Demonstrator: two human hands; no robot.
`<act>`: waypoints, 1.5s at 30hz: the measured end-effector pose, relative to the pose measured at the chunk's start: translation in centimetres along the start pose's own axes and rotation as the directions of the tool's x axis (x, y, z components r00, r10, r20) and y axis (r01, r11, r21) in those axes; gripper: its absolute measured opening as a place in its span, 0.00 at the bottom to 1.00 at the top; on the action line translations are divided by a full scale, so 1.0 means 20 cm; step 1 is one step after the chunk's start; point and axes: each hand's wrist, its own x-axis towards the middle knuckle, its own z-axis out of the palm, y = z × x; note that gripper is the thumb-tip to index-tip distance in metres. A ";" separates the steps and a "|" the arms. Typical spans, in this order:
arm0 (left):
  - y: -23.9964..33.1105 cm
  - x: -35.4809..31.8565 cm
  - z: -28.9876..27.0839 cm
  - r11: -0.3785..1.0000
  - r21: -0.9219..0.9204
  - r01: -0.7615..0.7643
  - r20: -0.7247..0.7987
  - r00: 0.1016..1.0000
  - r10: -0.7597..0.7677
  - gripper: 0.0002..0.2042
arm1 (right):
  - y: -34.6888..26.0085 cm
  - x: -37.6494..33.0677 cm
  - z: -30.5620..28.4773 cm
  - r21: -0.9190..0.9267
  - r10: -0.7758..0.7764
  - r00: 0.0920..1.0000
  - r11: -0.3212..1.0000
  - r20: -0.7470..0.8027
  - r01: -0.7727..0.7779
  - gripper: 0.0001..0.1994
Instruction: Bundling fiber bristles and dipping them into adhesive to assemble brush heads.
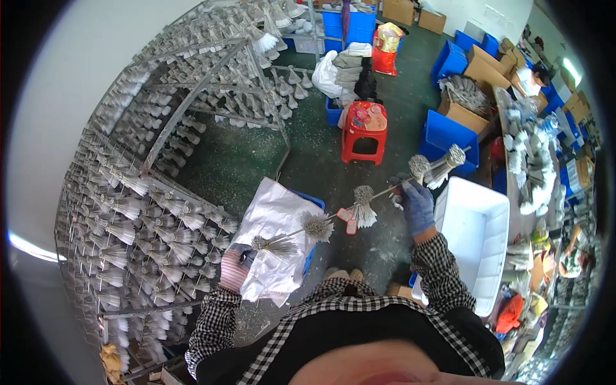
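Currently, rod (385, 192): slanting across on the wearer's side of the red stool (364, 131), carrying five visible grey-white bundles (364, 194).
Left hand (239, 260): apparently pinching the rod's near end, though fingertips aren't showing clearly.
Right hand (417, 204): curling around the rod between bundles.
Rack (174, 120): standing left of the red stool, already bearing many similar bundles.
Remainder: the held rod isn't resting on the rack; further work isn't showing.

B&W chk sleeves (443, 269), blk top (391, 326), bl-gry R glove (418, 208)

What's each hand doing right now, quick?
Left hand: closed, holding one end of the thin rod strung with grey bristle bundles.
Right hand: closed around the same rod, between bundles.
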 end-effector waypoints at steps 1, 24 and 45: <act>0.01 0.03 0.03 1.000 -0.003 0.025 -0.013 1.000 -0.025 0.07 | 0.00 0.13 0.00 -0.003 0.022 0.999 1.000 0.025 -0.022 0.18; -0.09 1.54 0.80 0.871 -0.110 0.480 -0.377 0.790 -0.483 0.07 | 0.32 3.04 0.92 -0.279 0.298 0.924 0.933 0.238 -0.229 0.10; -0.65 3.65 1.43 0.587 -0.112 0.802 -0.338 0.525 -0.781 0.11 | 1.27 5.63 1.60 -0.738 0.497 0.802 0.666 0.331 -0.108 0.10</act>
